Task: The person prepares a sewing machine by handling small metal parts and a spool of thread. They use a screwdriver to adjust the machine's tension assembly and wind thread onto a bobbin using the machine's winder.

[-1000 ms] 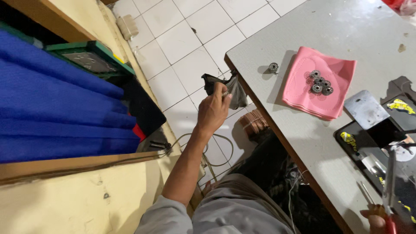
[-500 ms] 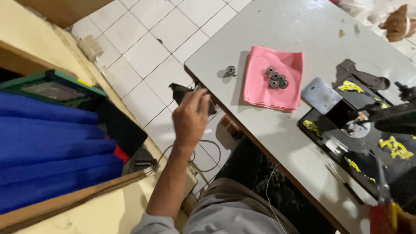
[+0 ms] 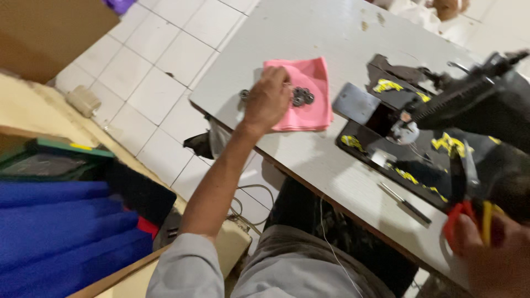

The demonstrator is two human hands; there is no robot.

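reaching over the grey table point(image 3: 309, 160), our left hand point(image 3: 266, 102) rests at the near edge of the pink cloth point(image 3: 309, 88), fingers curled loosely down onto it with nothing clearly pinched, just beside the small metal discs point(image 3: 302, 96) lying on the cloth. further right sits the black machine point(image 3: 475, 105). at the far right, our right hand point(image 3: 494, 256) is closed around red-and-yellow-handled pliers point(image 3: 461, 193).
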